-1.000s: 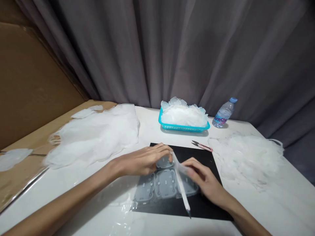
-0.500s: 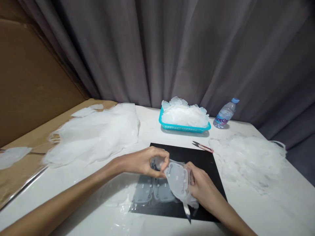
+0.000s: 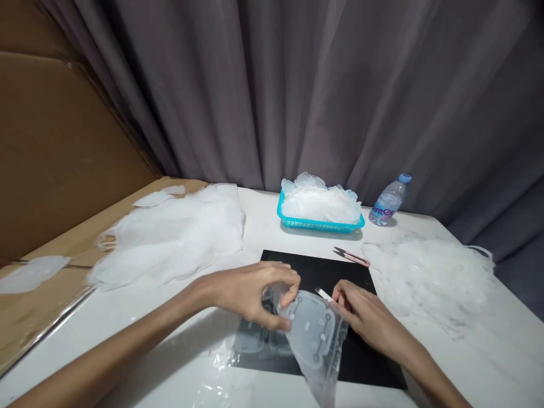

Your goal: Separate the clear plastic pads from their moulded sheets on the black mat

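Over the black mat (image 3: 361,365) we go, and our left hand (image 3: 257,292) has the clear sheet (image 3: 308,326) pinched between thumb and curled fingers, up near its left side. Our right hand (image 3: 363,317) is closed round a slim, pen-like tool (image 3: 325,294), pale tip poking out up and to the left, right by the sheet's upper edge; whether those fingers also nip the film, we cannot tell. Look at that sheet: tilted up off the mat, one rounded panel facing us, a lower corner dangling toward the near side! The step in hand, we'd judge, is tool work along that panel's edge. By our reading, the next move calls for taut film, a steady left pinch and the tip kept clear of our fingertips. Below our left hand, more rounded panels (image 3: 249,338) lie on the mat. Along its far edge, near the right corner, rest the snips (image 3: 352,257). Out right spreads a translucent heap (image 3: 433,277); out left, a broad white pile (image 3: 178,232). Farther back on the counter (image 3: 480,362), a turquoise basket (image 3: 323,225) brims with pale pieces (image 3: 321,203), a water bottle (image 3: 387,204) standing to its right.
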Motion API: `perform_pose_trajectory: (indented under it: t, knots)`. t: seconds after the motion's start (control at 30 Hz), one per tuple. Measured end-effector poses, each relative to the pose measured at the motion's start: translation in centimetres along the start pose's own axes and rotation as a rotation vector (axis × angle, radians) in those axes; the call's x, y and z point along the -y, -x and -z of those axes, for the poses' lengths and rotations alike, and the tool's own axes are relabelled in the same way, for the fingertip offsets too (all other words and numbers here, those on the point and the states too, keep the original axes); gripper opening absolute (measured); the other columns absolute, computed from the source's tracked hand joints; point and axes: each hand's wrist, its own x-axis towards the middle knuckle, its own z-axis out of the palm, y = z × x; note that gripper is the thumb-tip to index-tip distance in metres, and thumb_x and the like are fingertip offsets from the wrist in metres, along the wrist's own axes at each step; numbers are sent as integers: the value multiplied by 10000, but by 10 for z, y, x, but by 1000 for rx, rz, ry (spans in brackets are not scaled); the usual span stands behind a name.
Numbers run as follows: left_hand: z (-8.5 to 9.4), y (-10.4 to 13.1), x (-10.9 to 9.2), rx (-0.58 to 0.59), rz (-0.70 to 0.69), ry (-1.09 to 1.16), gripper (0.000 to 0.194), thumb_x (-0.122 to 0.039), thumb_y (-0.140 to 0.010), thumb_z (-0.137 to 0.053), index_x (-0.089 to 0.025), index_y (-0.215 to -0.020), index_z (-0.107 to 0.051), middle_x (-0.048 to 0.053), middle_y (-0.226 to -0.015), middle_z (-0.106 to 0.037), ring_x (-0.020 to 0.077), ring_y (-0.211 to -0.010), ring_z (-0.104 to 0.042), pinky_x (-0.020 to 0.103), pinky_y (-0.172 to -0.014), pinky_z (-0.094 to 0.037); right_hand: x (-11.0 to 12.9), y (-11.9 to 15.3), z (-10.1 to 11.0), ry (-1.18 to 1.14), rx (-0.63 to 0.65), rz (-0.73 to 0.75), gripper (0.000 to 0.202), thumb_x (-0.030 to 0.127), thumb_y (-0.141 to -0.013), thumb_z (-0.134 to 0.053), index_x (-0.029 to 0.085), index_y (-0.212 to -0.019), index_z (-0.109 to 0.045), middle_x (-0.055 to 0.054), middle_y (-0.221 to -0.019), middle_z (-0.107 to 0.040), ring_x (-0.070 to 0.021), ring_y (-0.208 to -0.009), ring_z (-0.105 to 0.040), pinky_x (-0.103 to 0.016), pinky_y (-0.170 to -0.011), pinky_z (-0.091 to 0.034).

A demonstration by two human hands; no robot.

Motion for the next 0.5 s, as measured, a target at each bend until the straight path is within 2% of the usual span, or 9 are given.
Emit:
perform_pose_trajectory:
  t: [0.07,0.17,0.23,0.3,0.4,0.5]
  knots:
    - [-6,-4,7,-53,-3,-34,364,-453,-842,-792,-217,-838,-516,-21,-880,-594,195,-904,-569,302,-837,-428,-14,1,5,24,-73,71,188,329,-1020,-441,245,-861,-497,-36,-881,-621,-213,-789,-633,-325,-721,-480]
    - [-21,-15,19,-200,16,-123,291,-486,-958,-667,-219,-987,-555,27,-1024,-609,222,-1009,-568,347,-909,-468,-36,-6,10,39,-205,70,172,332,-1043,-376,253,-903,-438,-30,-847,-598,-214,-721,-625,-336,-683,-488]
    - [-35,-23,27,-326,38,-266,225,-422,-1039,-548,-214,-1122,-562,88,-1213,-595,263,-1154,-541,424,-1004,-465,-48,-13,13,34,-281,37,145,316,-1061,-329,255,-956,-408,-12,-808,-588,-201,-651,-609,-318,-628,-476]
    - [-51,-28,31,-402,45,-425,212,-346,-1066,-488,-200,-1200,-563,143,-1381,-535,316,-1299,-476,508,-1084,-428,-57,-19,14,109,-386,29,155,302,-1071,-295,246,-1003,-422,-34,-847,-600,-213,-689,-628,-315,-622,-474]
    - [-72,-28,30,-347,-11,-482,269,-337,-1063,-493,-193,-1276,-568,154,-1437,-537,334,-1350,-475,532,-1119,-424,-65,-28,10,365,-507,21,213,315,-1074,-314,222,-1085,-505,-92,-984,-600,-240,-773,-651,-314,-604,-458]
    - [-85,-25,26,-298,-35,-401,354,-354,-1076,-465,-211,-1393,-531,131,-1465,-567,308,-1371,-505,510,-1133,-439,-69,-38,5,512,-503,-9,228,292,-1066,-363,204,-1111,-569,-101,-1032,-586,-219,-706,-637,-294,-538,-421]
